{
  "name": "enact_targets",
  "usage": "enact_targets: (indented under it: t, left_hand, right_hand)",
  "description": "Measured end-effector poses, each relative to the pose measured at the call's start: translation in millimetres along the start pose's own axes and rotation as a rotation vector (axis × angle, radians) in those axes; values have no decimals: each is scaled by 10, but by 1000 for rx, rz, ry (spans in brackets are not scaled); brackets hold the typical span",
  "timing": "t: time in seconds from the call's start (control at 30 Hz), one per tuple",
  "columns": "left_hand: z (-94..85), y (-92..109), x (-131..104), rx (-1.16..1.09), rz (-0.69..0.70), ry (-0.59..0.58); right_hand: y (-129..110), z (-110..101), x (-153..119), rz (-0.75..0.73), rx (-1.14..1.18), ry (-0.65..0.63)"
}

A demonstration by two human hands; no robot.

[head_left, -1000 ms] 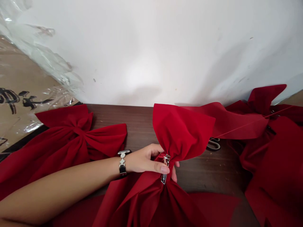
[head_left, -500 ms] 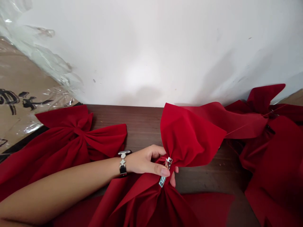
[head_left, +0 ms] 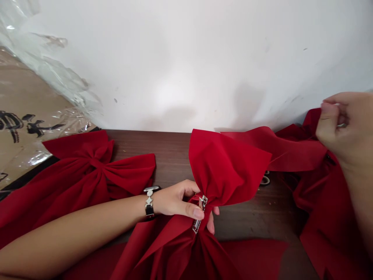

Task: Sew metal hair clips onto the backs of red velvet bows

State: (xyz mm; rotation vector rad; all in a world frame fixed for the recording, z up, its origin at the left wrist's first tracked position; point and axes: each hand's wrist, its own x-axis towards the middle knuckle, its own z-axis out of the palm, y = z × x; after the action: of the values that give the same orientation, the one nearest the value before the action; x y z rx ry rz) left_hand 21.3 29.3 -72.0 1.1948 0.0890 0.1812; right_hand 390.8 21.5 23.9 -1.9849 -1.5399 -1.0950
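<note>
My left hand [head_left: 186, 204], with a watch and bracelet on its wrist, grips a red fabric bow [head_left: 227, 167] at its gathered middle. The thumb presses a silver metal hair clip [head_left: 197, 225] lying along that middle. One loop of the bow fans out to the upper right, while long folds hang toward me. At the right edge, my right hand [head_left: 338, 126] is raised with its fingers closed in a pinch; what lies between them, if anything, is too small to name. Behind and below that hand sits a heap of red fabric [head_left: 323, 202].
Another red bow [head_left: 97, 163] lies at the left on the dark wooden table [head_left: 175, 149]. A cardboard box [head_left: 26, 97] under clear plastic stands at the far left. White wall [head_left: 186, 66] rises behind. A ring-shaped handle [head_left: 265, 180] shows right of the held bow.
My right hand has come into view at the right, over the red fabric heap. My left hand and the held bow have shifted slightly left, exposing the ring-shaped handle.
</note>
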Motion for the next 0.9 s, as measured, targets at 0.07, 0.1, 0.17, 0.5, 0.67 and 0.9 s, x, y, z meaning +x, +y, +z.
enact_targets:
  t: [0.07,0.1,0.17,0.5,0.67,0.9]
  left_hand:
    - [-4,-11,-6,-7,-3,-11]
    - [-6,-16,-7,-6,-8,-14]
    - [-8,-22,-4,-5,-17,-13]
    - [-12,-44,19,-44,-4,17]
    - [1,17,20,-26,3,65]
    - [-12,27,18,-122,13,113]
  right_hand:
    - [-140,85,26,-11,-99,46]
    - [-153,117,29,-19,-127,63]
    - [-105,167,23,-14,-139,77]
    - [-43,249,3,27,-145,-12]
    - [-3,262,1,32,-177,34]
    - [-86,188,17,83,37,43]
